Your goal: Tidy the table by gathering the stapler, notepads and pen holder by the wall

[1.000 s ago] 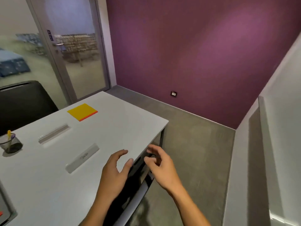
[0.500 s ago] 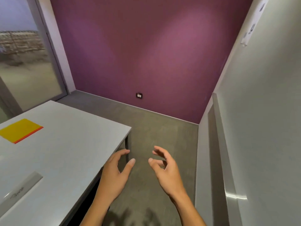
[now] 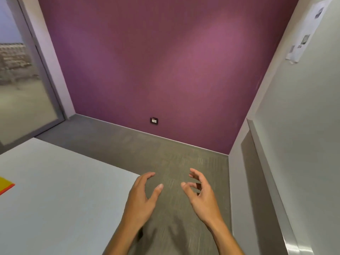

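Observation:
Only a corner of the yellow notepad [image 3: 5, 184] with an orange edge shows at the far left of the white table [image 3: 64, 196]. My left hand [image 3: 141, 197] hovers over the table's right corner with relaxed fingers, holding nothing. My right hand [image 3: 200, 196] floats beside it over the floor, fingers loosely spread and empty. The stapler and pen holder are out of view.
A purple wall [image 3: 165, 70] with a small socket [image 3: 154, 120] stands ahead. Grey floor [image 3: 174, 159] lies between the table and a white wall panel [image 3: 294, 144] on the right. A glass door [image 3: 22, 89] is at the left.
The view has swung right: the table and yellow notepad slid toward the left edge, and the white ruler-like strips and pen holder left the frame. Both hands stay empty in front of me.

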Demonstrator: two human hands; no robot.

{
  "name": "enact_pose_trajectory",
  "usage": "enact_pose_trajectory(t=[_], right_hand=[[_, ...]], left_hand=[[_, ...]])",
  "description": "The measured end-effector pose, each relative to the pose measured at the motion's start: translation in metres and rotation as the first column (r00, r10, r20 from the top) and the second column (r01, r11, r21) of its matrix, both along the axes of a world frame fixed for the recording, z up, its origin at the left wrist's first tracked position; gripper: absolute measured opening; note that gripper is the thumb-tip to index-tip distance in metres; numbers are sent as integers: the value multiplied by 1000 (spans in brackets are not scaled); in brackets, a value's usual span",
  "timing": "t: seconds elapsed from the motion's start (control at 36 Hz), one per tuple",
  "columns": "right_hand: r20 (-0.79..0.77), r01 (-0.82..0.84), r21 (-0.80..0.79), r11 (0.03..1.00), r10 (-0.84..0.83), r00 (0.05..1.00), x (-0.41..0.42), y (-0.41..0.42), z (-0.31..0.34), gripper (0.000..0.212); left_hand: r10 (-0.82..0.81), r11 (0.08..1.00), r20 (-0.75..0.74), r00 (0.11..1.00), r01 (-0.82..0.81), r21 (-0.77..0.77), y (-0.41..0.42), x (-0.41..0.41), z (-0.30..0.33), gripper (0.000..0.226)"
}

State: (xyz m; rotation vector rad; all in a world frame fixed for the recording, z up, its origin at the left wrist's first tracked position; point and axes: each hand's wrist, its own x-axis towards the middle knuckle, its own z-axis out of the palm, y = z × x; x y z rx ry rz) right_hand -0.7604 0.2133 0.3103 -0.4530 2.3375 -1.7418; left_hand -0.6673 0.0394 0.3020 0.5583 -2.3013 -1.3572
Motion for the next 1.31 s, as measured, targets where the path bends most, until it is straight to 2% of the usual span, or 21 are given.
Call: enact_pose_trajectory(t=[0.28,0.5,0.75,1.0,1.31], right_hand=[[-18,-110,24,994,110,994,-122,-74,0,51],[-71,-298,18,955,298,952,-257,-125,5,50],[-82,-496,20,868,496,865,-389,-165,24,46],[-111,-641,-13,768,635,764,-452,-232,29,47],[-194,-754,46,655,746,637,-501,-392,33,52]], left_hand=[[42,998,4,999,-42,39,-60,-113,9,43],[215,977,-59,975,-214,20,-98,-220,8,35],[420,907,-65,905,-422,-16,-117,-327,30,38],[543,838,-25,839,-544,-51,-154,-372,29,40],[667,742,-70,742,-670,-31,-289,-417,38,42]])
